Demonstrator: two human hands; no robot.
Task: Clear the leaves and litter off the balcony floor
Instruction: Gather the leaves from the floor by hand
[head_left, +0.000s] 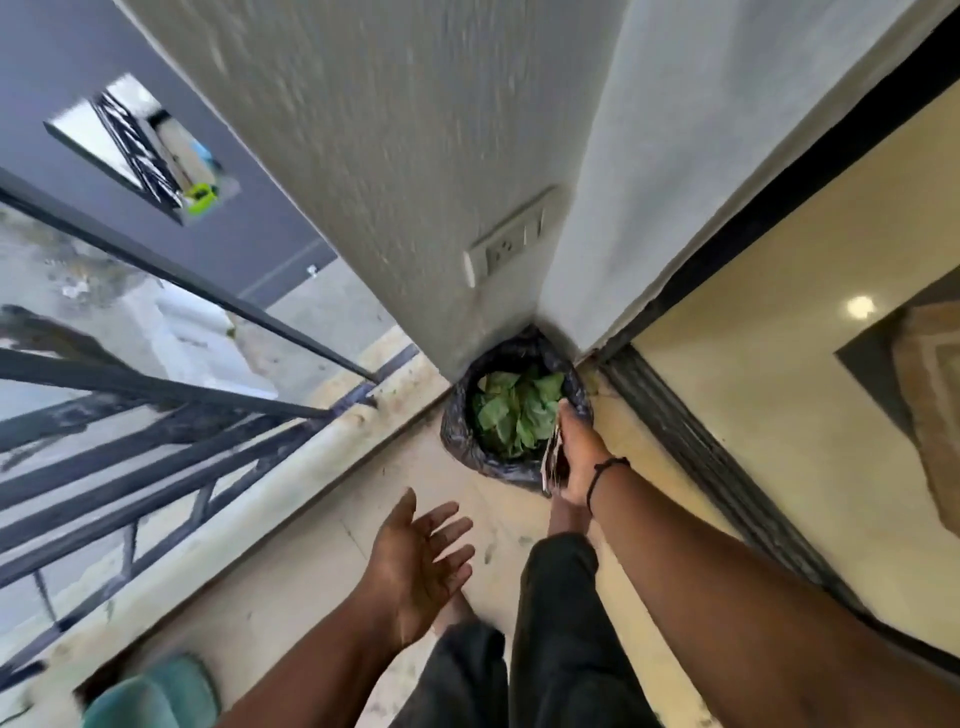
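Leaves (514, 413) lay heaped inside the black bag (462, 441) in the wall corner. At the bag's near rim the right hand (574, 457) gripped flat litter (551, 457), fingers curled round it; the left hand (415, 561) hovered well short, fingers spread, empty.

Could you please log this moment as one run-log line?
right hand: holds litter at bag rim | left hand: open | bag: leaves inside
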